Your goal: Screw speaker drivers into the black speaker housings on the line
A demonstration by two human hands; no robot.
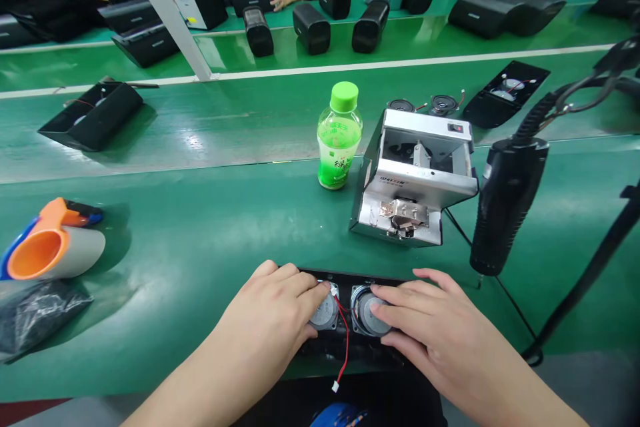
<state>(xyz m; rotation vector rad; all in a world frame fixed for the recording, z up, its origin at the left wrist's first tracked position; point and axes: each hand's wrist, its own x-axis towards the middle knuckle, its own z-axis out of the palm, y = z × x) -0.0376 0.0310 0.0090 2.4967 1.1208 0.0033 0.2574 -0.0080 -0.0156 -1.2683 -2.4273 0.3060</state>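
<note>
A black speaker panel (pixel 350 347) lies at the bench's front edge, right before me, with two round speaker drivers in it. The fingers of my left hand (pixel 273 310) are closed around the left driver (pixel 326 315), covering part of it. My right hand (pixel 425 317) grips the right driver (pixel 369 313), its fingertips on the magnet and rim and the little finger side raised. Between the drivers runs a red wire (pixel 346 347) that ends in a white connector (pixel 335 386) hanging over the panel's near side.
Beyond the panel stands a metal screw-feeder machine (pixel 415 177), with a green-capped bottle (pixel 340 137) beside it. An electric screwdriver (pixel 510 203) hangs at right. At left lie an orange-and-white tape dispenser (pixel 55 247) and a black plastic bag (pixel 40 320). Co-workers sit across the line.
</note>
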